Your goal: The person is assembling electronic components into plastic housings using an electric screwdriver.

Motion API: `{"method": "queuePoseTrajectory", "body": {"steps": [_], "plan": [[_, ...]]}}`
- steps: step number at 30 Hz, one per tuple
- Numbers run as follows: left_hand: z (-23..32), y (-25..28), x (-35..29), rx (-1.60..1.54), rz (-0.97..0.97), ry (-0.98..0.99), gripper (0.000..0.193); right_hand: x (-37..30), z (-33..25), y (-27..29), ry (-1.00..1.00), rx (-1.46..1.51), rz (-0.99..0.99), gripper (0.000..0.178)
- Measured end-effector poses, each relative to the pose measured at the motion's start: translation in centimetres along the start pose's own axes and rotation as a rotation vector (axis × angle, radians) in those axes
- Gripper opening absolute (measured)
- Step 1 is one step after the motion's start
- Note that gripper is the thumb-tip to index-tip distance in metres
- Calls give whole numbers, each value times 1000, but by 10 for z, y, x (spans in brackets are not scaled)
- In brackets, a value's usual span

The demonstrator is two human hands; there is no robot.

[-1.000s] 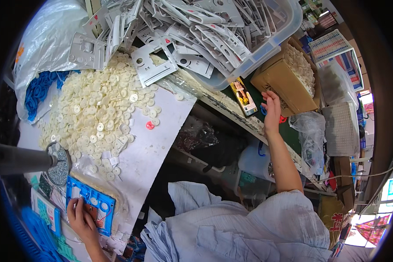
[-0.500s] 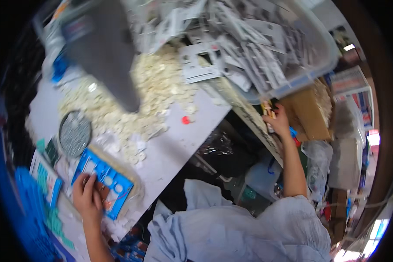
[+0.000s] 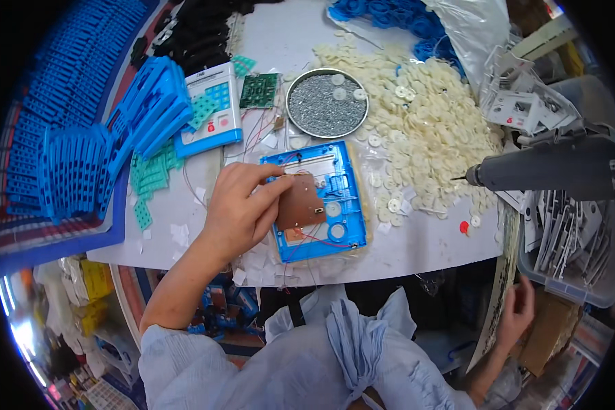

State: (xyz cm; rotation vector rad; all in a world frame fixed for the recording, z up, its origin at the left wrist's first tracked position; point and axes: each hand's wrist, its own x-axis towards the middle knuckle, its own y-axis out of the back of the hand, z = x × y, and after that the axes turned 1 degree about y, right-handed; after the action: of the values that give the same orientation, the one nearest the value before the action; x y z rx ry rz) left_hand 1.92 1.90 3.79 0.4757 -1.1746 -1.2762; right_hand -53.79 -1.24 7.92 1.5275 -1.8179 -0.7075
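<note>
My left hand [image 3: 242, 205] is closed on the upper left edge of a brown circuit board [image 3: 302, 203]. The board lies over a blue plastic casing [image 3: 352, 212], with thin red wires around it. A pale backing shows under the casing's right edge. My right hand [image 3: 517, 314] is low at the right, just past the table's edge, beside a cardboard box [image 3: 552, 328]. Its fingers are bent and apart, and nothing shows between them. A dark power screwdriver [image 3: 553, 167] hangs over the right of the table, its thin bit pointing left.
Beyond the casing stands a round dish [image 3: 324, 106] of small grey screws. Cream plastic discs [image 3: 430, 116] are heaped at the right. A clear tub [image 3: 575, 290] holds white panels. Blue casings [image 3: 150, 109], green keypads [image 3: 157, 174] and a green circuit board [image 3: 260, 90] lie left.
The view has swung left and levelled. My right hand has come away from the yellow-and-red item beside the tub, down toward me. My left hand remains at the blue casing, now gripping the brown board.
</note>
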Motion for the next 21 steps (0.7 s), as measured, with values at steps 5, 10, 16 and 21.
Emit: {"method": "queuePoseTrajectory", "body": {"steps": [5,10,16,21], "plan": [[3,-5,-12,30,25,40,36,-2,-101,-92,356,161,-393,23],[-5,-10,-21,109,130,154,27,28,-175,-182,824,251,-476,25],[-15,-8,-9,106,234,318,16,56,-238,-279,923,203,-489,18],[-13,-12,7,69,248,322,16,65,-254,-320,1113,95,-373,13]]}}
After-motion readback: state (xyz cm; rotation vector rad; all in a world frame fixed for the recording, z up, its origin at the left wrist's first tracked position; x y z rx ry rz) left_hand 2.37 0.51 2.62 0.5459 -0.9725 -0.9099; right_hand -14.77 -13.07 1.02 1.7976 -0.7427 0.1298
